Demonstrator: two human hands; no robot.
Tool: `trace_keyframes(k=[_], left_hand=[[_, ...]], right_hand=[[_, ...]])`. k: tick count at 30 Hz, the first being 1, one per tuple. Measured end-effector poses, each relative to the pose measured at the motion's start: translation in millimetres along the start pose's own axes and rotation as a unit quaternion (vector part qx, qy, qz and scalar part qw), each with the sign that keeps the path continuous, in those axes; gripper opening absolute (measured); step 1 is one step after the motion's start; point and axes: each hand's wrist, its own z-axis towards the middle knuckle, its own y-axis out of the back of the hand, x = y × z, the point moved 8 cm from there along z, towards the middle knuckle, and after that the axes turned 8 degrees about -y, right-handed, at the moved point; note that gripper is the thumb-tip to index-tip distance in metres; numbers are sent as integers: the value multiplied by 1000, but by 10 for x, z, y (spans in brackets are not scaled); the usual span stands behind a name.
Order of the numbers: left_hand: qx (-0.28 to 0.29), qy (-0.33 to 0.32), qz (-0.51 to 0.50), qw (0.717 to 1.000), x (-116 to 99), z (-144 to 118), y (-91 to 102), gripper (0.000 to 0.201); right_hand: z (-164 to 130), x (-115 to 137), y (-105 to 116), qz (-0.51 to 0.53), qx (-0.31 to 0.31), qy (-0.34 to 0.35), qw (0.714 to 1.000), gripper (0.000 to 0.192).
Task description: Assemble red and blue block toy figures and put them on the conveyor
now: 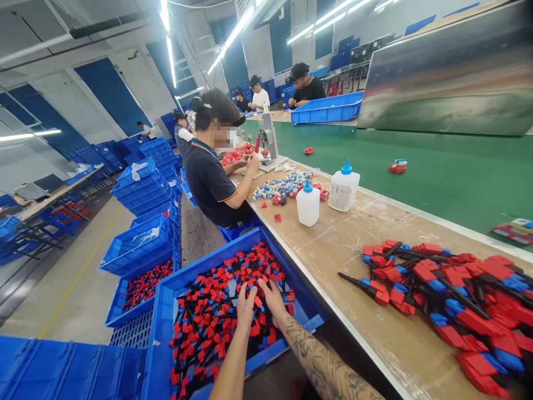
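At the lower middle of the frame a blue bin (166, 311) sits just below the near edge of the worktop (345, 244), its rim close against that edge, with bare wood open between the two white bottles (308, 204) and the heap of red and blue parts (458, 300) at lower right. Both hands reach into the bin side by side: the left hand (245, 303) and the right hand (272, 297) lie loosely spread, fingers curled down onto the parts, though whether either grips one I cannot tell. The red, blue and black parts in the bin (208, 322) lie in a tangled layer covering its floor.
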Motion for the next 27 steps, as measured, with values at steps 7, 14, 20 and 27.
trace_keyframes(k=[7,14,20,27], left_hand=[[-10,-112,34,993,-930,165,395,56],[-41,-277,-33,960,-2292,-156,382,57],[13,-324,-240,915,-3002,-726,-777,57],[121,-324,-215,913,-3228,-1425,-2403,56]], right_hand=[[-411,940,-262,33,-21,107,993,43],[-1136,2191,76,-5,-67,274,959,35],[-1746,3051,1115,-135,-143,388,900,35],[-1942,3116,2777,-173,-247,375,876,40]])
